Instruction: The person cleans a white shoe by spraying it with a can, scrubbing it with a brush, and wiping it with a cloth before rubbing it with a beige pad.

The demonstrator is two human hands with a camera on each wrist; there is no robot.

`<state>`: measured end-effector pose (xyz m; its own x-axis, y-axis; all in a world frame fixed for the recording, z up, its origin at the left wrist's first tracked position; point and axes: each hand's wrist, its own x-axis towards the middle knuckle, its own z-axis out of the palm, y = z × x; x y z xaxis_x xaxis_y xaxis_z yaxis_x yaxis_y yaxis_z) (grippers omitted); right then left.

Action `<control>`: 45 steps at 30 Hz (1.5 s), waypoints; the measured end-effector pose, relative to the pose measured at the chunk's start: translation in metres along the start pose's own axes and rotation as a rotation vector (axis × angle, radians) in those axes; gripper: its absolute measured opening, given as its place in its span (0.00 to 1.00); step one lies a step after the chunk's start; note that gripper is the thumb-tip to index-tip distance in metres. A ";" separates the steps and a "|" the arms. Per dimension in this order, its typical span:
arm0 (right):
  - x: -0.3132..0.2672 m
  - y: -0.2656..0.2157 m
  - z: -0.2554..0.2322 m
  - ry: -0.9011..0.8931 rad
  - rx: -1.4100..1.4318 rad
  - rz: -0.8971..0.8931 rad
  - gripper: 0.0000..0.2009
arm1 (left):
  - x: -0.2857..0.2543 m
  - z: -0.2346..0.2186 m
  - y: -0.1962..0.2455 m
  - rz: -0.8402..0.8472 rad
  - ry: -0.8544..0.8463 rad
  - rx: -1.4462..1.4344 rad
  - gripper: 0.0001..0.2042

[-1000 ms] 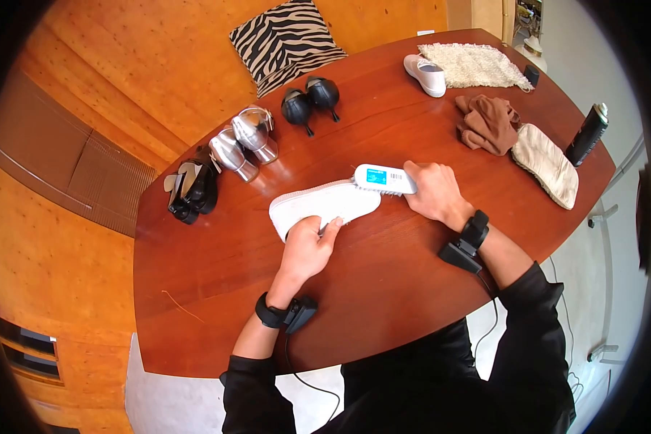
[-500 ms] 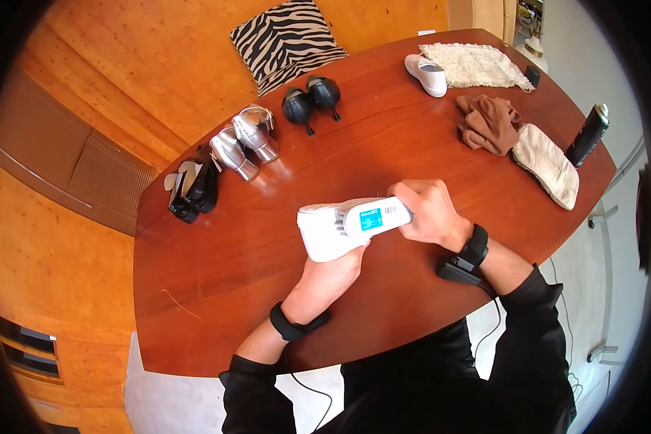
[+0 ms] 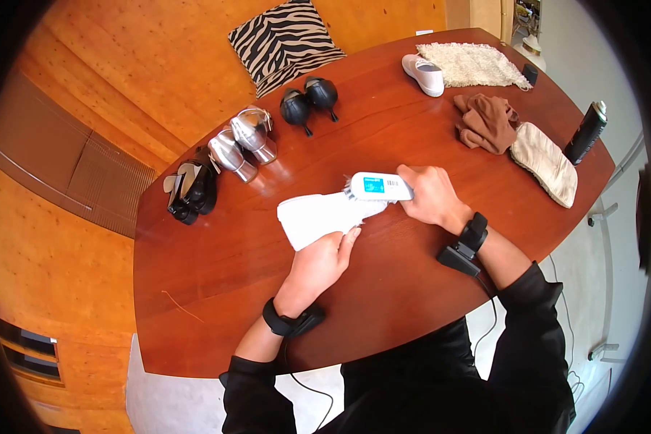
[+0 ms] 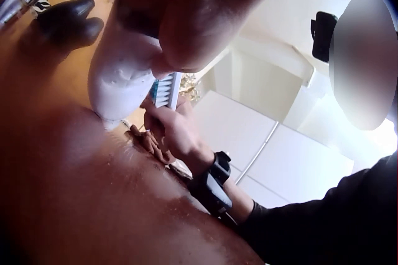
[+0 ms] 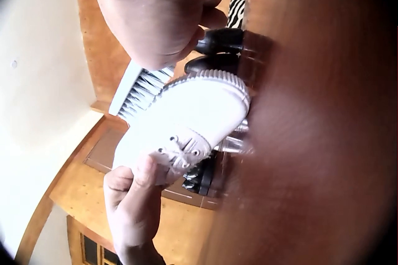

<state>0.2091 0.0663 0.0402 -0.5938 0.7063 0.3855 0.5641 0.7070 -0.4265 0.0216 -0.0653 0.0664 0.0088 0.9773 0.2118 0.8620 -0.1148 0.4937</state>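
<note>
A white lace-up sneaker [image 3: 307,217] is held over the middle of the table, tilted on its side. My left hand [image 3: 317,266] grips it from the near side, thumb near the laces in the right wrist view. In my right hand [image 3: 432,195] is a white-backed brush [image 3: 378,186] with a blue label, held by its handle end. The brush's bristles [image 5: 144,88] meet the sneaker along the edge of its ribbed sole [image 5: 214,77].
Black shoes [image 3: 195,189], silver heels [image 3: 231,153] and black heels [image 3: 296,108] line the far left edge. A second white sneaker [image 3: 424,74] sits by a cream cloth [image 3: 474,65]. At right are a brown cloth [image 3: 487,124], a cream pad [image 3: 545,165] and a spray can [image 3: 587,134].
The brush came down and left across the sneaker, then went back up and right. The sneaker was tipped and turned in my left hand, which has shifted toward the right.
</note>
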 end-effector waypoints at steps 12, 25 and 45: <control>0.005 0.012 0.002 0.051 0.001 0.046 0.06 | 0.002 -0.002 -0.007 -0.041 -0.003 -0.002 0.19; -0.008 -0.014 0.006 0.270 0.195 -0.288 0.08 | -0.005 0.015 0.010 0.333 0.130 0.039 0.05; 0.006 0.014 0.002 -0.033 -0.015 0.104 0.07 | 0.005 -0.004 -0.014 -0.032 0.000 -0.060 0.21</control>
<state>0.2126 0.0802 0.0348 -0.5504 0.7742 0.3124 0.6318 0.6309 -0.4504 0.0075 -0.0593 0.0636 -0.0182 0.9807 0.1946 0.8300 -0.0937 0.5499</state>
